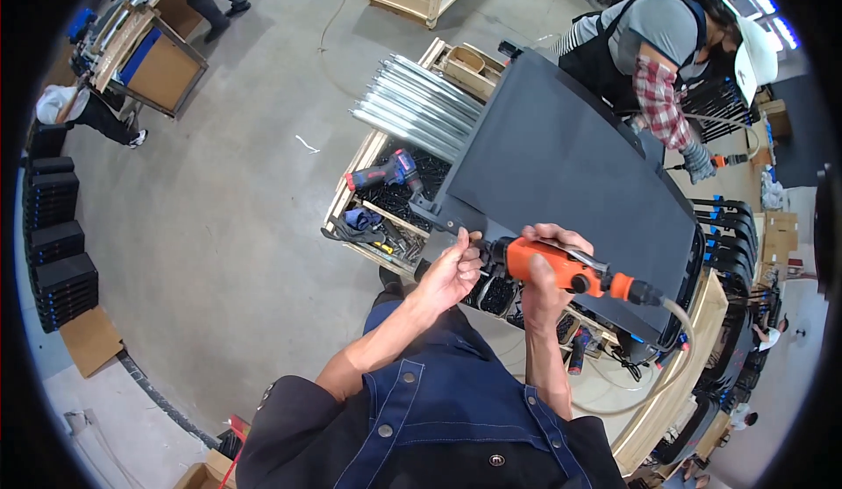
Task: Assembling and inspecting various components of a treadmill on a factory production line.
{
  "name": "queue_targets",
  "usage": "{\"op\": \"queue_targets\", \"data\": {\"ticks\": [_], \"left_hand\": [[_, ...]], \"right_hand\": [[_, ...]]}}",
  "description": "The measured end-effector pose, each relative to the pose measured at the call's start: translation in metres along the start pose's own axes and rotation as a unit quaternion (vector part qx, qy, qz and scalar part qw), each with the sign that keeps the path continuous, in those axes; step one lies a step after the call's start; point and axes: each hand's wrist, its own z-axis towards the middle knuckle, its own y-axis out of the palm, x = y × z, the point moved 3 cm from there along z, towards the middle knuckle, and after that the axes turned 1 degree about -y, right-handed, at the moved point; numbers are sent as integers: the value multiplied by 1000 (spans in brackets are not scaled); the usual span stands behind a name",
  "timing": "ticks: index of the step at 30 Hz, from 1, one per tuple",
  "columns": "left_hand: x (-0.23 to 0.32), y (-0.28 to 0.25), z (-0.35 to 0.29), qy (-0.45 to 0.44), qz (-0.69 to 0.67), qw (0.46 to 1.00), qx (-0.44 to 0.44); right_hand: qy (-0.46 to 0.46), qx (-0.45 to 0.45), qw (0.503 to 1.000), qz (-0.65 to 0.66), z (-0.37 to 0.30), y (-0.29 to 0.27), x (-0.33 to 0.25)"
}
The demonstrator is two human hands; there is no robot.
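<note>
My right hand (545,289) is wrapped round an orange air screwdriver (539,261), held level with its dark nose pointing left. A pale hose (685,321) runs from its rear end and curves down. My left hand (451,273) is closed at the tool's nose, thumb and finger pinched together. What sits in that pinch is too small to make out. Just beyond both hands lies a large dark grey panel (561,164) with a black frame. A bracket (434,214) at its near left corner is close to my left fingertips.
Beyond the panel's left edge, metal tubes (419,107) rest on a wooden cart. A red and blue cordless drill (386,171) lies over a bin of black parts. At the far right a co-worker (662,59) bends over the panel's other side with another orange tool (730,161).
</note>
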Motion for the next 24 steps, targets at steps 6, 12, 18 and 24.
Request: {"op": "queue_targets", "data": {"ticks": [6, 12, 18, 24], "left_hand": [[26, -6, 7, -13, -26, 999, 36], [32, -21, -21, -49, 101, 992, 64], [28, -48, -43, -75, 191, 976, 73], [29, -39, -58, -65, 201, 976, 51]], "right_hand": [[0, -102, 992, -80, 21, 58, 26], [-3, -201, 970, -140, 37, 83, 34], [39, -198, 974, -99, 47, 82, 45], [11, -242, 963, -118, 42, 92, 51]]}}
